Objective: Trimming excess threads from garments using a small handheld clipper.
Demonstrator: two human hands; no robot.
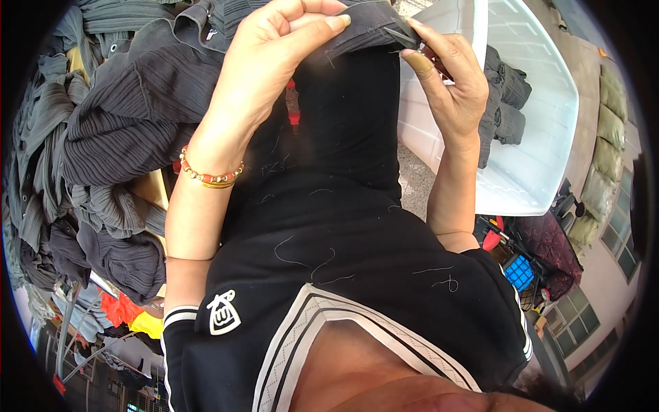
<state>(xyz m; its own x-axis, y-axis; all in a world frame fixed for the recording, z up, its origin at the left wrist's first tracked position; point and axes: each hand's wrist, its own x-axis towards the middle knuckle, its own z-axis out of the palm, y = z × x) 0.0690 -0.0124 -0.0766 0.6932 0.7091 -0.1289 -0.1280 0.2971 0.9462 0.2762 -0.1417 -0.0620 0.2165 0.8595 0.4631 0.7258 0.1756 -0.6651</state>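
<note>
**Two hands hold the edge of a dark grey garment up to a small pointed blade**

A seated person looks down over their own lap. At the top, the left hand point(274, 51) pinches a strip of dark grey garment point(367, 27) between thumb and fingers, stretching it across above the knees. The right hand point(453, 89) curls round a small cutting tool point(399, 36), thumb and forefinger close together; its blade points left and lies against the garment's right end. Most of the tool is hidden in the palm, so whether it is cutting cannot be told.

The step in hand looks like trimming loose threads along that edge. The next move probably calls for keeping the fabric taut and bringing the tip to a thread without nicking the cloth. Pale thread ends point(277, 248) scattered over the black shirt point(371, 240) fit that reading.

To the right, just beyond the right hand, stands a large white plastic bin point(566, 89), its open top facing the viewer. Inside, against the side nearer the person, sit bunched dark grey garments point(511, 93); how deep they go is not visible. Farther down on the right is a small blue basket point(518, 273), its contents too small to make out. On the left, a heap of dark grey ribbed clothes point(130, 110) rises beside the left forearm.
</note>
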